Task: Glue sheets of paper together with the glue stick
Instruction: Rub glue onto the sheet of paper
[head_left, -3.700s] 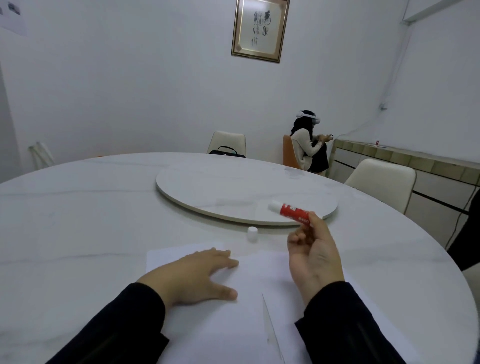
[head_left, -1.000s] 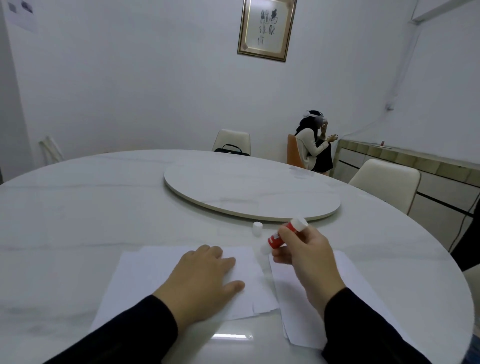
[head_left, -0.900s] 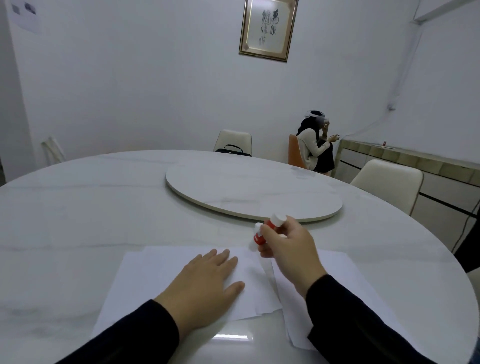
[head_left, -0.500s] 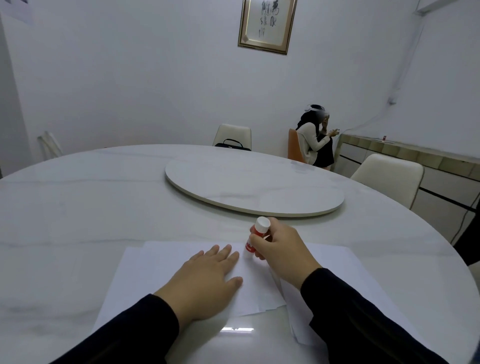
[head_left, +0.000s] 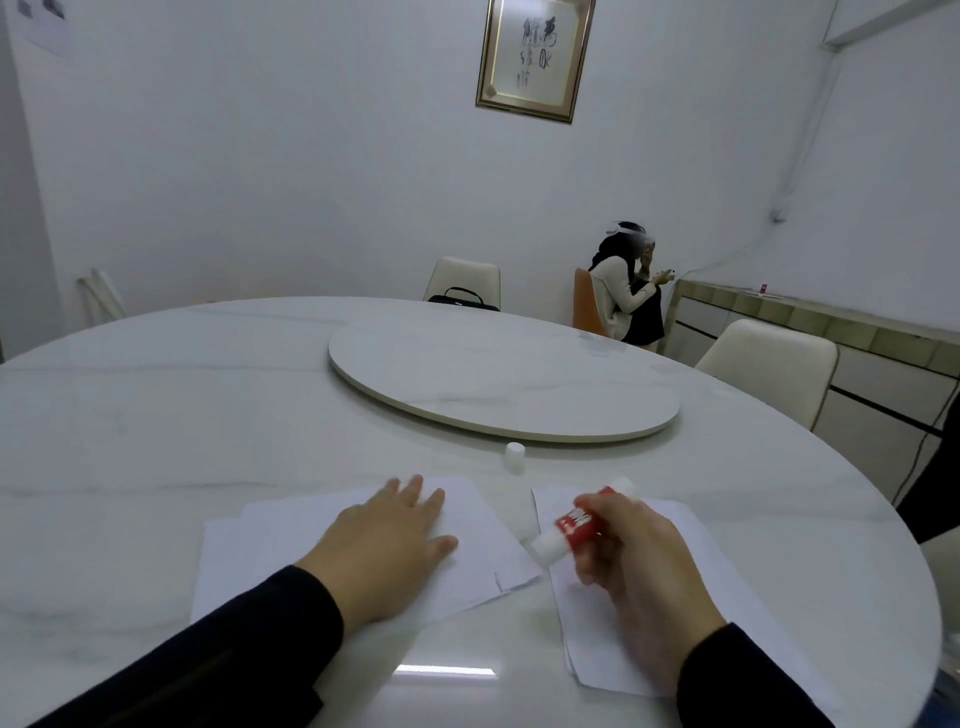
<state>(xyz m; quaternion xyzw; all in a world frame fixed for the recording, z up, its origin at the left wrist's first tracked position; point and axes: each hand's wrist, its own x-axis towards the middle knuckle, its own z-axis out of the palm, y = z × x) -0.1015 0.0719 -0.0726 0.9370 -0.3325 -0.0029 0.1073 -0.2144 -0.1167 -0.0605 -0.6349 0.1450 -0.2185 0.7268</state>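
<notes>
White marble surface (head_left: 156, 415), and the left hand (head_left: 387, 545) lies flat, pinning the left sheets (head_left: 291, 540): thin, floppy, apt to slide. Right hand (head_left: 639, 566), grip curled round the light, rigid glue stick (head_left: 576, 522), angles it over the right sheets (head_left: 587, 618).

**White-walled room, round marble bench**

Plain white walls (head_left: 260, 156), framed calligraphy (head_left: 535, 57) hung high. Round pale marble bench (head_left: 156, 415) with raised turntable (head_left: 498, 384) at centre. Cream chairs (head_left: 769, 364) around; dark bag (head_left: 462, 300), perhaps a handbag, on the far one. Low tiled sideboard (head_left: 831, 322) along right wall.
</notes>
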